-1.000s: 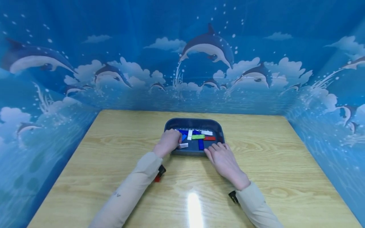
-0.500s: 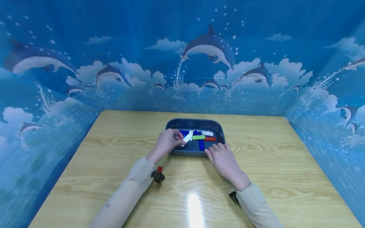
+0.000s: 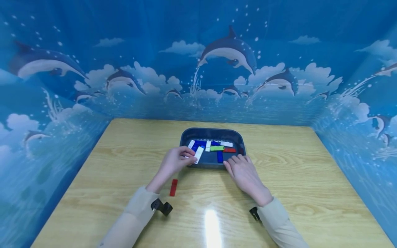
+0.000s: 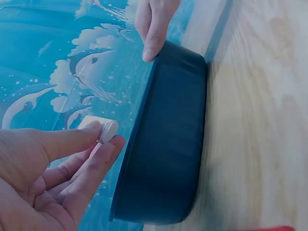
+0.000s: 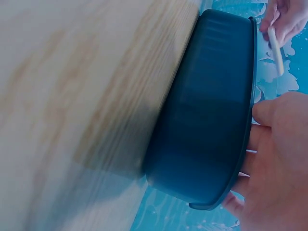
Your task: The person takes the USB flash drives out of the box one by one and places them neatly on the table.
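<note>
Nearest the head camera, two pale sleeves [image 3: 130, 215] reach in over a wood-grain table [image 3: 124, 155], each with a small black device [image 3: 162, 207] at the wrist. Beside the left wrist a red piece [image 3: 173, 187] lies alone on the table. Farther in, the left hand [image 3: 175, 160] pinches a slim white piece [image 3: 199, 155] between thumb and fingers, holding it tilted above the near left part of a dark blue bin [image 3: 206, 166]; the left wrist view shows it clear of the bin's wall. The right hand [image 3: 245, 175] grips the bin's near right rim, its fingers hooked over the edge. Inside the bin, a blue piece [image 3: 220, 156] lies closest, pointing away toward a green piece [image 3: 217, 148], with a second red piece [image 3: 230, 150] just right of the green one. A white piece lies left of the green one, another toward the back right and a third by the left wall, with more blue pieces among them. Behind the table hangs a blue backdrop [image 3: 198, 113] printed with leaping dolphins [image 3: 231, 55].
</note>
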`<state>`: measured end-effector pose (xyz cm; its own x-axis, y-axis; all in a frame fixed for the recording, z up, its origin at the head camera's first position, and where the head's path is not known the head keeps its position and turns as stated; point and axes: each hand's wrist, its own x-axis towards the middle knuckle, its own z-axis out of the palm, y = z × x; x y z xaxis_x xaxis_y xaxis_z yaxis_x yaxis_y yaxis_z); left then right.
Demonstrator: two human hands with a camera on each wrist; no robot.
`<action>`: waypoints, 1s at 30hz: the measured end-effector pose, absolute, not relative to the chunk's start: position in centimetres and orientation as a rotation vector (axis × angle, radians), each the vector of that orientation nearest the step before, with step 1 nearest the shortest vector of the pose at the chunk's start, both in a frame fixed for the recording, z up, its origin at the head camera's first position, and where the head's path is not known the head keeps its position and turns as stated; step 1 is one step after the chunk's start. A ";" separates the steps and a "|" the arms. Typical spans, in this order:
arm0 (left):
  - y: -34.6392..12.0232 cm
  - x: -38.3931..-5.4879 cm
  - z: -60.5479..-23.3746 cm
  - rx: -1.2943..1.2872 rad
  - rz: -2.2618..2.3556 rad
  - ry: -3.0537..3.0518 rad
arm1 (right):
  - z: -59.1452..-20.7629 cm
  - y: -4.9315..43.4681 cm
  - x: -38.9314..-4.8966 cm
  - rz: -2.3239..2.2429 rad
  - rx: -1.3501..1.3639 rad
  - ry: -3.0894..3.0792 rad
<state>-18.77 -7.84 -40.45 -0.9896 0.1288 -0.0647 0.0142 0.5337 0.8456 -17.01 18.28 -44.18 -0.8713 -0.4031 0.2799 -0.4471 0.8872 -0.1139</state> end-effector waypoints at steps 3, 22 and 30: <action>-8.6 -17.8 -40.6 0.097 1.467 2.658 | -44.2 18.3 -17.0 0.257 0.643 -2.805; -10.5 -12.9 -43.3 0.175 1.213 2.860 | -44.0 18.2 -17.0 0.251 0.637 -2.817; -10.2 -12.1 -43.8 0.204 1.061 2.888 | -44.0 18.2 -17.1 0.247 0.639 -2.826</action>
